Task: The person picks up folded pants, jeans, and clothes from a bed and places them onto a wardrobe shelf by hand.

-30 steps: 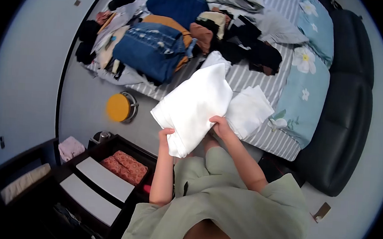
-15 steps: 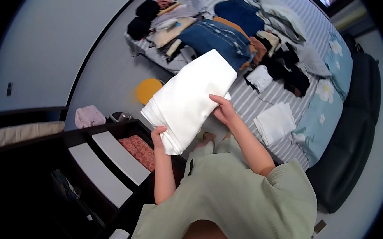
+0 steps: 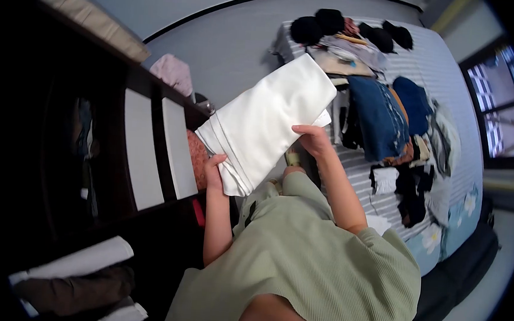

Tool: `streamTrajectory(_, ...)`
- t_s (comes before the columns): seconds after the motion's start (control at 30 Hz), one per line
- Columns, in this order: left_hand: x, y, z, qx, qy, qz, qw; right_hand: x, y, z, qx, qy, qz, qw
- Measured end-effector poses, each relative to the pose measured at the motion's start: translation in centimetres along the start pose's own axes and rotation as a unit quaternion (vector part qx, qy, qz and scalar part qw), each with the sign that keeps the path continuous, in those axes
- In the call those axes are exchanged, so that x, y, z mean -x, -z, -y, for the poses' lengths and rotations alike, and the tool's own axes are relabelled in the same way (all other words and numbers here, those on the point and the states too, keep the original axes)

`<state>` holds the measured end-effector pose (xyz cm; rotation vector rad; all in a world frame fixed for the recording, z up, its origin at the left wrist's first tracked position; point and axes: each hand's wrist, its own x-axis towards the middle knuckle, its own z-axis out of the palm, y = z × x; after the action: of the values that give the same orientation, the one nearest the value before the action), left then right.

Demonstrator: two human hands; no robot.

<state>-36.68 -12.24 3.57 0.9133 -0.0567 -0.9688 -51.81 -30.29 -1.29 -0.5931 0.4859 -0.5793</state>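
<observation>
A folded white cloth [image 3: 268, 120] is held up in front of my body, between both hands. My left hand [image 3: 215, 170] grips its lower left corner, thumb on top of the layered folds. On the cloth's right edge my right hand [image 3: 314, 139] is closed, with its thumb on the upper face and the other fingers hidden beneath. The layers show as stacked edges along the left side. Behind the cloth's right end lies the bed [image 3: 358, 184] with folded jeans [image 3: 377, 118] and a small white cloth [image 3: 385, 180].
Dark shelving with white panels [image 3: 143, 147] stands at the left, a patterned red cloth [image 3: 196, 157] beside it. A pink cloth [image 3: 172, 73] rests on its top. Rolled clothes [image 3: 72, 287] lie at lower left. A dark headboard [image 3: 458, 279] is at lower right.
The view has swung left toward the shelving, so the bed has shifted to the right and rolled clothes show at lower left. Both hands still hold the white cloth.
</observation>
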Motion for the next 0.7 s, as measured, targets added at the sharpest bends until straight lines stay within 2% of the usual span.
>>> streamTrajectory(0.1, -1.8, 6.7, 0.9, 0.102, 0.043, -0.033, 0.993, -2.6, -2.1, -0.8, 0.014, -0.049, 0.018, 0.999)
streamTrajectory(0.2, -2.7, 10.2, 0.8, 0.096, -0.065, -0.049, 0.992, -6.2, -4.3, -1.7, 0.042, -0.084, 0.053, 0.994)
streamTrajectory(0.23, -2.8, 10.8, 0.7, 0.105, -0.076, -0.06, 0.99, -7.6, -5.0, -2.0, 0.048, -0.09, 0.07, 0.992)
streamTrajectory(0.3, -2.5, 9.4, -0.8, 0.124, -0.097, -0.082, 0.984, -10.3, -6.9, -2.2, 0.062, -0.104, 0.103, 0.987)
streamTrajectory(0.4, -2.4, 7.8, -2.7, 0.18, -0.103, -0.131, 0.969, -14.5, -9.6, -2.4, 0.049, -0.189, 0.137, 0.971)
streamTrajectory(0.53, -3.5, 8.0, -3.8, 0.188, -0.164, -0.215, 0.944, -19.3, -12.5, -4.2, 0.064, -0.249, 0.158, 0.953)
streamTrajectory(0.7, -3.4, 7.6, -5.0, 0.192, -0.226, -0.273, 0.915, -23.3, -15.5, -6.4, 0.063, -0.329, 0.214, 0.918)
